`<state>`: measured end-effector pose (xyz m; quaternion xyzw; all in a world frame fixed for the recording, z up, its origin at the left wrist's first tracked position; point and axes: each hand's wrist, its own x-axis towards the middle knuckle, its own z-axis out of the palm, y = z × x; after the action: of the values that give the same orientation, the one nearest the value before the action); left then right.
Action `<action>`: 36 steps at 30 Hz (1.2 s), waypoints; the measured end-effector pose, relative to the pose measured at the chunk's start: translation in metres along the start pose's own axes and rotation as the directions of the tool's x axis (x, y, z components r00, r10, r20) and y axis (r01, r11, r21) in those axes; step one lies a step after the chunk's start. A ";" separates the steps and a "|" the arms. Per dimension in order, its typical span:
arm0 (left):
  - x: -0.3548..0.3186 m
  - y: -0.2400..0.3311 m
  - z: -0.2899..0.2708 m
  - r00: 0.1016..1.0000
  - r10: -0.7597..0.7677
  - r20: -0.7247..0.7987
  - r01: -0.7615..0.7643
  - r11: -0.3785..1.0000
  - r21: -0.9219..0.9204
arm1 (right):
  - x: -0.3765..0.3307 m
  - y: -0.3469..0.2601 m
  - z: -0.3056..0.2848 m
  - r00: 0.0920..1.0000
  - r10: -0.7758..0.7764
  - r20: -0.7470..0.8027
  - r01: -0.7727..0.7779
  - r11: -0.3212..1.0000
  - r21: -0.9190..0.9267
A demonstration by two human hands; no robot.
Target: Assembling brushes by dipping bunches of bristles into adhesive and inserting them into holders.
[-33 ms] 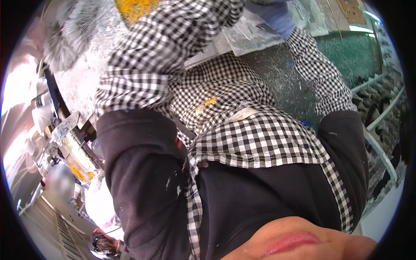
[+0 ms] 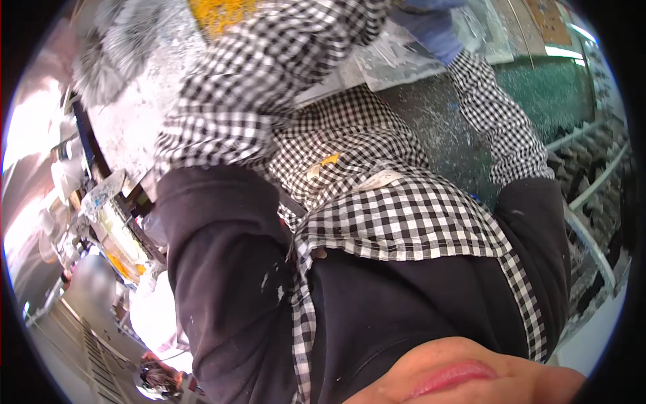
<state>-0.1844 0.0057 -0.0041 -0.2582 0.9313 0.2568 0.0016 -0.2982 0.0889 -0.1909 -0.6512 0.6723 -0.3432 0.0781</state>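
My right hand (image 2: 436, 34), in a blue-violet glove, is at the top edge over a translucent, white-smeared sheet (image 2: 397, 67) on the work surface. Its fingers are partly cut off, and I cannot make out anything held. My left arm, in a black-and-white checked oversleeve (image 2: 269, 74), reaches across the top; the hand at its end lies beyond the picture. Left of that sleeve lies a patch of yellow bristles (image 2: 222, 13). Further left are bundles of grey bristles (image 2: 124, 50).
A green surface (image 2: 538, 87) speckled with white stretches along the right. Beyond it stands a metal rack (image 2: 589, 182) holding rows of dark pieces. At the left are a cluttered stand (image 2: 114, 222) with white and yellow smears, and another person (image 2: 158, 377) at the lower left.
The whole view has shifted slightly, with arms and surroundings sitting a little lower and further right at the top. No change of grip can be seen.
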 end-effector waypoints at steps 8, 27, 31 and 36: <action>-0.024 -0.008 0.035 0.782 0.029 -0.623 -0.086 0.994 -0.062 | -0.016 0.018 -0.016 0.987 -0.155 0.036 0.159 0.970 -0.185; -0.278 -0.036 0.075 0.870 -0.477 -0.127 -0.365 -0.450 -0.815 | -0.035 -0.197 -0.025 0.584 -0.780 -0.223 0.807 0.529 0.263; -0.267 -0.065 0.108 0.702 -0.549 -0.454 0.246 0.785 -0.569 | -0.066 -0.179 -0.039 0.655 -0.756 -0.019 0.722 0.618 0.312; -0.257 -0.071 0.143 0.741 -0.474 -0.476 0.260 0.856 -0.448 | -0.083 -0.166 -0.047 0.800 -0.594 0.082 0.518 0.753 0.406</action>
<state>0.0544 0.1456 -0.1275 -0.5001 0.7555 0.3244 -0.2718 -0.1759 0.1968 -0.0906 -0.8280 0.3594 -0.3995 0.1601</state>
